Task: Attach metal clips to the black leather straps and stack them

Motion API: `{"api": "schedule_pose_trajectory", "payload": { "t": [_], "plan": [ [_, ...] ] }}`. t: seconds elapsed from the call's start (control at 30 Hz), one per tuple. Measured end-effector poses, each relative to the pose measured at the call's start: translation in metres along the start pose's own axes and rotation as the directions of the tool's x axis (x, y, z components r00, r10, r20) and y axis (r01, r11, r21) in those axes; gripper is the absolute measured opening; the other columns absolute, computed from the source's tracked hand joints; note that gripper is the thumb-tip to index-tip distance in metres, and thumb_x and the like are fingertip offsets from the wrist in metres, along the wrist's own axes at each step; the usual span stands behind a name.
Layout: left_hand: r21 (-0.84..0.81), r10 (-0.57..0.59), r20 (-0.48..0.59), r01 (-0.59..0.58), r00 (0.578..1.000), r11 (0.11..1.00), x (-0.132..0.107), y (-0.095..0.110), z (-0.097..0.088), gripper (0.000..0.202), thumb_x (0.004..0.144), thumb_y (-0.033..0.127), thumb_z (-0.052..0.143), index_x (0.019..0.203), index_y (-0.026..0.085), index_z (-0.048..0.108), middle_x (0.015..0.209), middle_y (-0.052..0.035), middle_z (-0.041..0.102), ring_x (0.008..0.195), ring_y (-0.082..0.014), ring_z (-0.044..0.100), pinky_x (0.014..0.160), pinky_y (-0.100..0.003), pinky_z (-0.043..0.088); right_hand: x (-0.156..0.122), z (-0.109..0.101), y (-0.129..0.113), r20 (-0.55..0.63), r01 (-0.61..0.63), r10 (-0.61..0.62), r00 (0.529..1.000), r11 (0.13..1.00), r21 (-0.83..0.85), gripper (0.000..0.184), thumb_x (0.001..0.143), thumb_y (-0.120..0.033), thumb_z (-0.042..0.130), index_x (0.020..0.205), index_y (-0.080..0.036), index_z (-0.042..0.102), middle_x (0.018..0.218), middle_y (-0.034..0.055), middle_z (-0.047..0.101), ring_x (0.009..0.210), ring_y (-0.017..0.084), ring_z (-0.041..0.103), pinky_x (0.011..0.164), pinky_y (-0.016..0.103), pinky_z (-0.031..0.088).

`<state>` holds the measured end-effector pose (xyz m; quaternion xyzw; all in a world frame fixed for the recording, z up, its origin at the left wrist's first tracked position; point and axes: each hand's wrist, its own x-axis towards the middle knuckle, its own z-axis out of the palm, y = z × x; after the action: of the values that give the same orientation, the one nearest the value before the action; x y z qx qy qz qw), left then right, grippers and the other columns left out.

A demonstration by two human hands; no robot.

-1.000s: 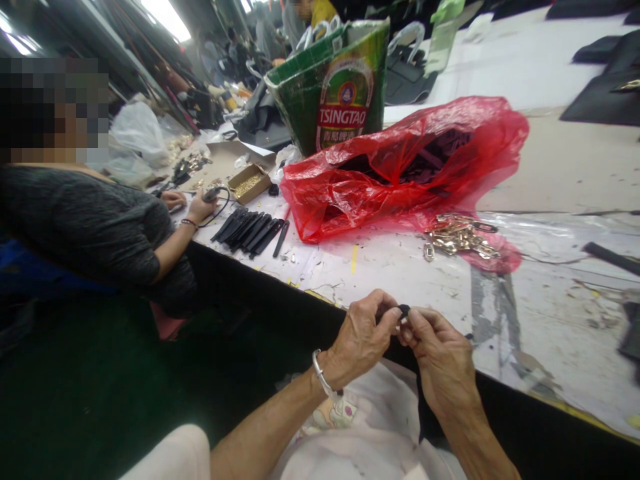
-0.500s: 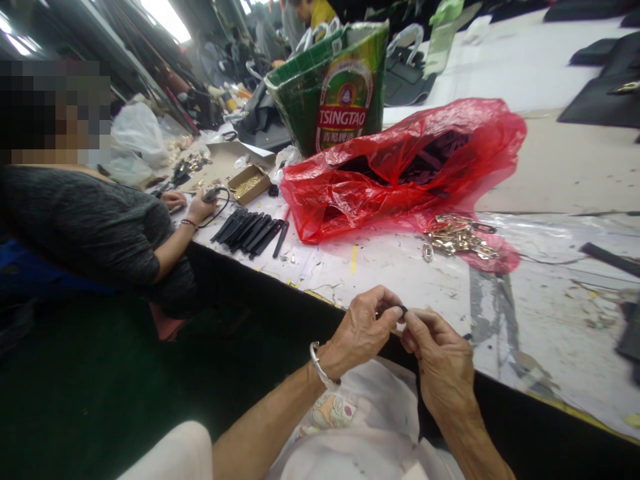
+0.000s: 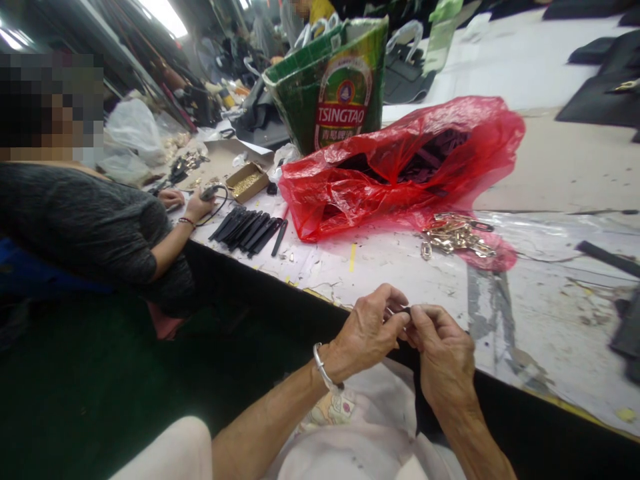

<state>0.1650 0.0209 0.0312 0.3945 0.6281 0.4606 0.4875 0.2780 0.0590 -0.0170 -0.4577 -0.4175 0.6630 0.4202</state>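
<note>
My left hand (image 3: pixel 370 327) and my right hand (image 3: pixel 445 347) meet in front of my lap at the table's edge. Thumbs and fingers of both are pinched on a black strip (image 3: pixel 407 311), mostly hidden by the fingertips. A row of black straps (image 3: pixel 247 230) lies on the table to the left. Shiny gold-coloured metal fittings (image 3: pixel 457 239) are heaped beyond my hands, partly on a red plastic bag (image 3: pixel 400 170) that has dark strips inside.
A co-worker (image 3: pixel 100 227) sits at the left, one hand on a dark corded tool (image 3: pixel 209 193). Near it stands a cardboard box (image 3: pixel 247 183) of small gold pieces. A green Tsingtao carton (image 3: pixel 345 87) stands behind the bag. Black pieces (image 3: pixel 607 83) lie at the right.
My hands have shifted slightly right and the left fingers have moved a little over the strip. The objects on the table keep their places.
</note>
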Motion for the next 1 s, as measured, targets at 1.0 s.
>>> {"api": "schedule_pose_trajectory", "payload": {
  "t": [1.0],
  "plan": [
    [-0.288, -0.204, 0.245, 0.272, 0.948, 0.918, -0.011, 0.003, -0.016, 0.043, 0.074, 0.052, 0.071, 0.085, 0.012, 0.058, 0.071, -0.004, 0.064, 0.056, -0.0075, 0.057, 0.057, -0.02, 0.044, -0.002, -0.005, -0.012, -0.03, 0.102, -0.113, 0.993, 0.965, -0.241, 0.033, 0.081, -0.047, 0.07, 0.068, -0.019, 0.059, 0.055, -0.0042, 0.048, 0.05, 0.012, 0.041, 0.048, 0.024, 0.034]
  ]
}}
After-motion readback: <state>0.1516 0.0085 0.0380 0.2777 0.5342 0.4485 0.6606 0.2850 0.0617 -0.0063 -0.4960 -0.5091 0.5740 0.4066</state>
